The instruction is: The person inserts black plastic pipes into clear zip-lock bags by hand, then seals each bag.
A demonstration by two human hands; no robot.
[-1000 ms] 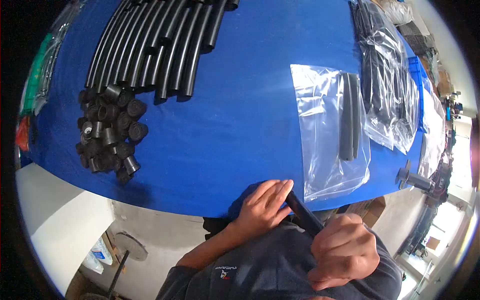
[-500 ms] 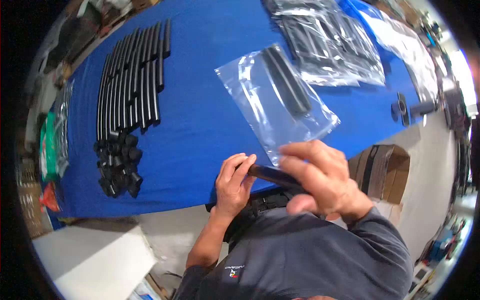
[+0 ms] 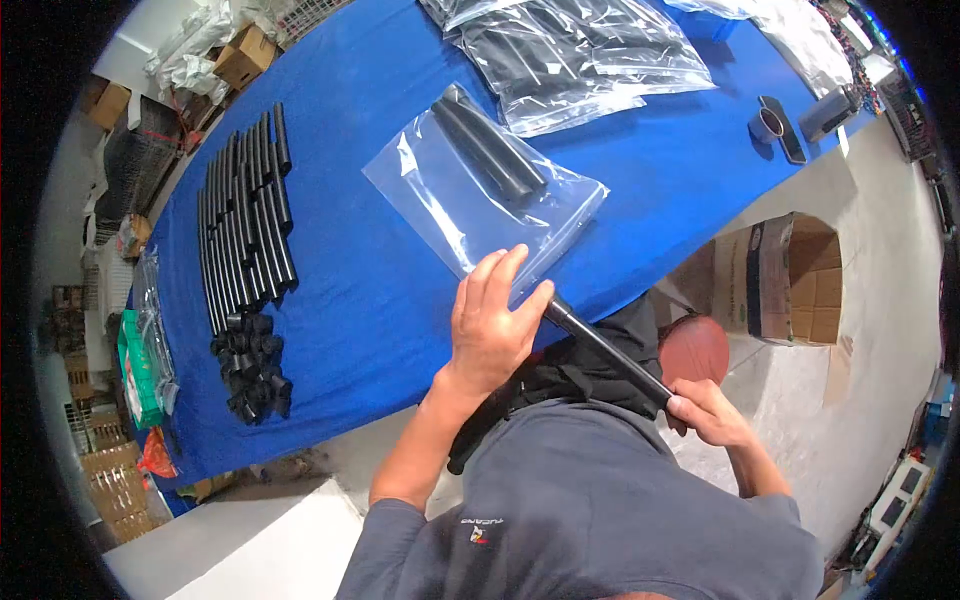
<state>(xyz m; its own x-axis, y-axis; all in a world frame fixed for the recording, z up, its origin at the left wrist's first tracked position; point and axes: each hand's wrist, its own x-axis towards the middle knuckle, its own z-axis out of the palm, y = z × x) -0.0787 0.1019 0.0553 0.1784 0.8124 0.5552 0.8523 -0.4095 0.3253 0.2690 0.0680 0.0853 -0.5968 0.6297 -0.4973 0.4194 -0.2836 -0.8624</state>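
Note:
My right hand (image 3: pixel 705 412) is closed around the lower end of a black tube (image 3: pixel 612 350), which slants up and left in front of my body. My left hand (image 3: pixel 488 330) has its fingers stretched out and its thumb apart, beside the tube's upper end, where a slightly wider ring shows. Its fingertips reach the near edge of a clear plastic bag (image 3: pixel 420 195). Inside the bag lie black tubes (image 3: pixel 490 150), close together at its far right side. Whether the left fingers press on the bag cannot be made out.
Rows of black tubes (image 3: pixel 245 220) and a pile of black caps (image 3: pixel 250 368) lie on the blue cloth (image 3: pixel 350 330) at left. Filled bags (image 3: pixel 570 65) lie at the back. A cup (image 3: pixel 766 126) and a phone (image 3: pixel 783 130) sit at right. A cardboard box (image 3: pixel 795 285) and red stool (image 3: pixel 693 350) stand below.
My right hand has moved down and right and now grips the tube's lower end. My left fingers, earlier closed at the tube's upper end, have spread. The camera view has shifted.

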